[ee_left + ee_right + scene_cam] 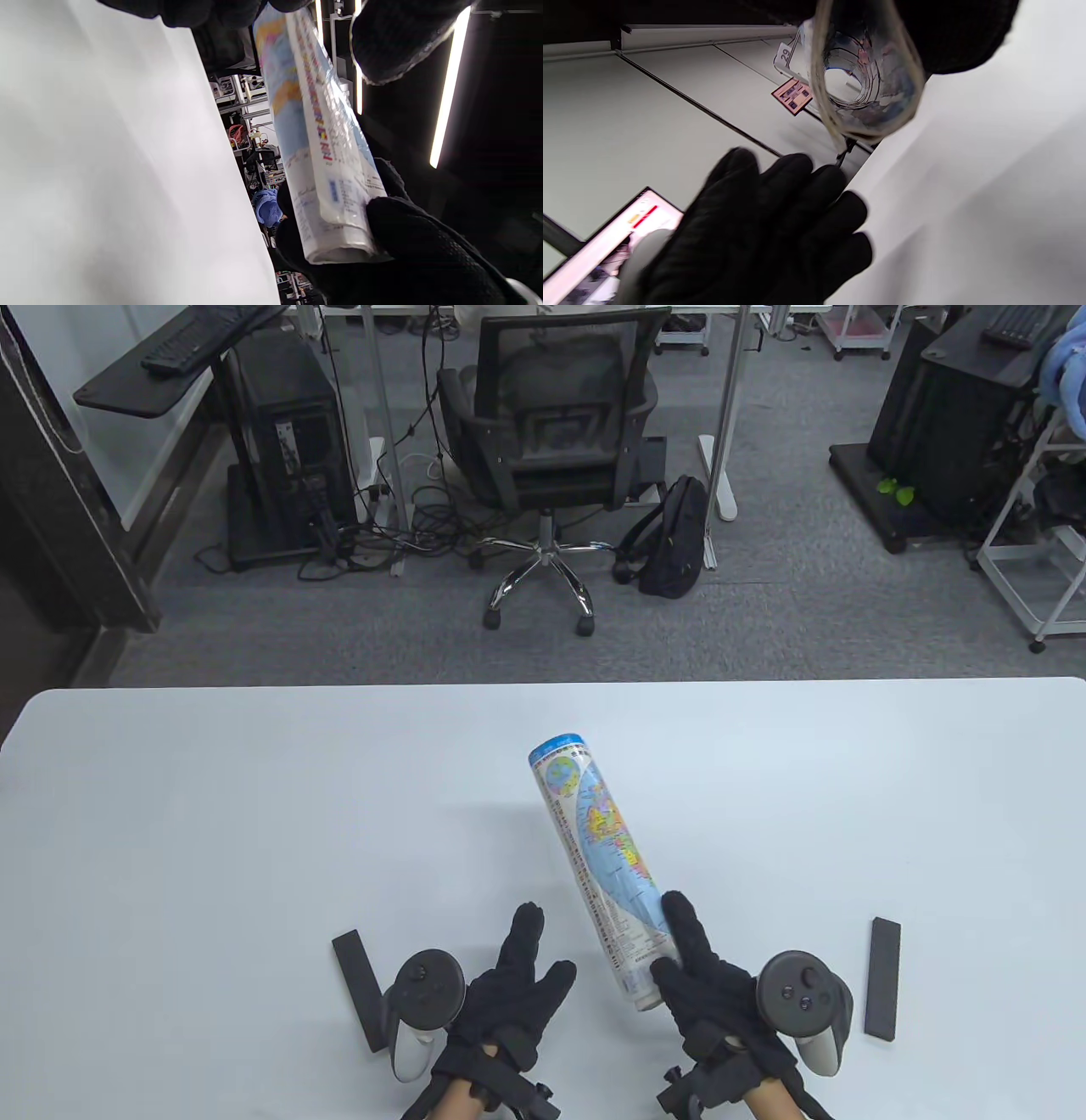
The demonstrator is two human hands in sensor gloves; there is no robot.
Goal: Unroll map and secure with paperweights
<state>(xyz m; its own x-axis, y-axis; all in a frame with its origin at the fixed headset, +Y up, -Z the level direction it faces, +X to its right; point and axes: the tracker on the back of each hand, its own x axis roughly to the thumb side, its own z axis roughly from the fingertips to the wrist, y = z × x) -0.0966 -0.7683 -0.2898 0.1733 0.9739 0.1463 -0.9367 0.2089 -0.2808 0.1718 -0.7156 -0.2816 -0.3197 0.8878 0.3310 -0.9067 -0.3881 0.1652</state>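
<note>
The rolled map (pixel 598 865), a blue printed tube in clear wrap, points away from me at the table's middle. My right hand (pixel 689 963) grips its near end and holds it off the white table (pixel 212 814). My left hand (pixel 519 976) is open with fingers spread, just left of the map and not touching it. In the left wrist view the map (pixel 316 144) runs above the table edge with the right hand (pixel 411 241) around its end. The right wrist view looks into the tube's open end (pixel 861 76), with the left hand (pixel 772 228) below it.
Two black bar paperweights lie flat on the table: one (pixel 361 988) left of my left hand, one (pixel 882 977) right of my right hand. Beyond the table's far edge are an office chair (pixel 551 432) and a backpack (pixel 674 538) on the floor.
</note>
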